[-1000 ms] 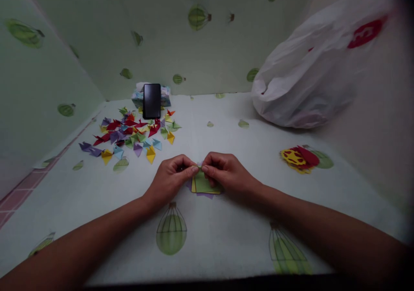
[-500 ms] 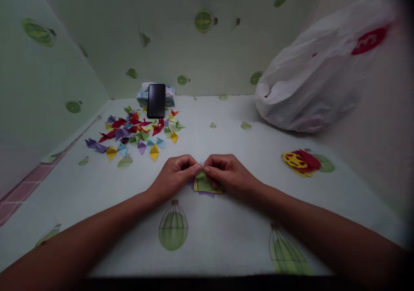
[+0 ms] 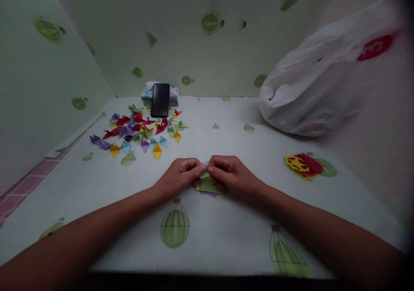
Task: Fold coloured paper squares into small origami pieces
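Observation:
At the middle of the table, my left hand [image 3: 183,175] and my right hand [image 3: 235,175] meet, thumbs and fingers pinched close together. Between their tips is a small piece of green folded paper [image 3: 205,175], partly covered by my fingers. Right beneath lies a small stack of paper sheets [image 3: 210,186], green on top with a yellow edge. Purple paper [image 3: 211,194] sticks out below the stack. How far the piece is folded cannot be made out.
Many small folded paper pieces [image 3: 144,133] in mixed colours spread at the left. Behind them a phone [image 3: 160,100] leans on a tissue box [image 3: 174,96]. Yellow and red paper cut-outs [image 3: 302,166] lie at the right, below a large white plastic bag [image 3: 300,105].
The view has shifted slightly, so everything sits a little further right. Both hands stay pinched at the green paper, with only small finger movement.

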{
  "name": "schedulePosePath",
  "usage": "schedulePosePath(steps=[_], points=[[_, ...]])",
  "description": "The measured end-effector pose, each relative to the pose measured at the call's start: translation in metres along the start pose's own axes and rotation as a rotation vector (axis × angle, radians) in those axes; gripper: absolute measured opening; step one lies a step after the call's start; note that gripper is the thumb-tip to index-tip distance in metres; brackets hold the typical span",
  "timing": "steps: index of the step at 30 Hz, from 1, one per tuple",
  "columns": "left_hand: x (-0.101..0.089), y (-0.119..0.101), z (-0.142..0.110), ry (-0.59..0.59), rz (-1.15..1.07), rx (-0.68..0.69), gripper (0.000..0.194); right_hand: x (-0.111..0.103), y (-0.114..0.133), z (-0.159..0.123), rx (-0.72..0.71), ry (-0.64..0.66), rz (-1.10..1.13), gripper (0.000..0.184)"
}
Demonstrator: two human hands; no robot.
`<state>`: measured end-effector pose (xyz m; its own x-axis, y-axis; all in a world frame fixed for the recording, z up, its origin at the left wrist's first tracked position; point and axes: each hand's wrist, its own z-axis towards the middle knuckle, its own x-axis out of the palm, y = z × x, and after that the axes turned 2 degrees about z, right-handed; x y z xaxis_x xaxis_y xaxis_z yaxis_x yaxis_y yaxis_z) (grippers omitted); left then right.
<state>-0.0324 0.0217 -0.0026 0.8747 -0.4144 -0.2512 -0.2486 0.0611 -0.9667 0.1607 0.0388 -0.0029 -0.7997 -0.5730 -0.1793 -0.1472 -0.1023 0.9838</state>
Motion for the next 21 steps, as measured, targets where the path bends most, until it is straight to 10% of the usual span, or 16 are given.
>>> schedulePosePath(steps=[21], points=[[-0.0037,-0.0003,0.0014,-0.229,0.288,0.248,0.016,0.0013,-0.0021,-0.0014,-0.089,-0.073,-0.066,0.018]])
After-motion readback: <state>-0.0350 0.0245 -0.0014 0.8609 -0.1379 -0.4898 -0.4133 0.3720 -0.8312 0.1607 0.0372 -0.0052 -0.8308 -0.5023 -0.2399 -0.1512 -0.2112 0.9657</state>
